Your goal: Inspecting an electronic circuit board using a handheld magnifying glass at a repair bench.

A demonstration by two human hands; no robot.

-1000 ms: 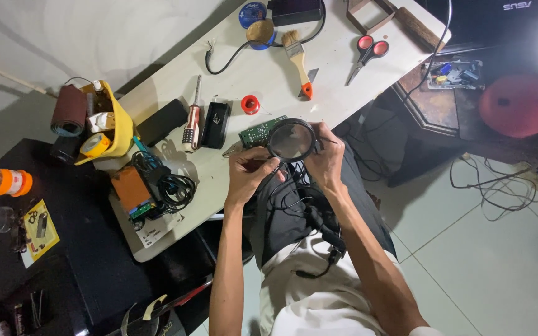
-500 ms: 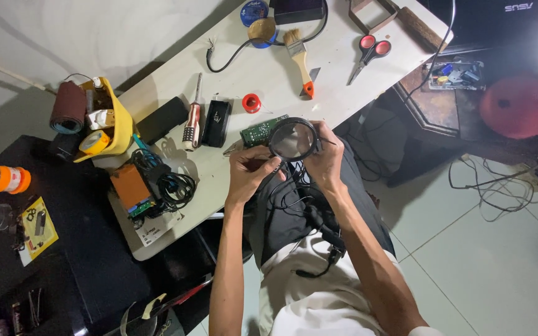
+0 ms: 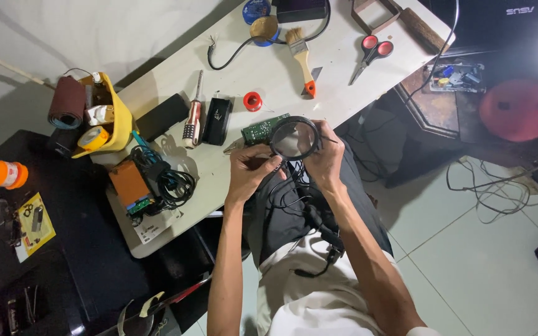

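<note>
A round black-rimmed magnifying glass (image 3: 294,138) is held over the near table edge, above a green circuit board (image 3: 258,129). My right hand (image 3: 326,157) grips its right rim. My left hand (image 3: 250,167) is curled against the rim's lower left side. A grey pointed tip pokes out by my left thumb; I cannot tell what it belongs to. Black cables (image 3: 309,214) hang from under the lens down onto my lap.
On the white table (image 3: 231,56) lie a screwdriver (image 3: 191,121), a black box (image 3: 218,112), a red solder spool (image 3: 252,101), a paintbrush (image 3: 300,53), red scissors (image 3: 368,53) and an orange meter (image 3: 131,185) with leads. A yellow holder (image 3: 116,121) with tape rolls stands at the left.
</note>
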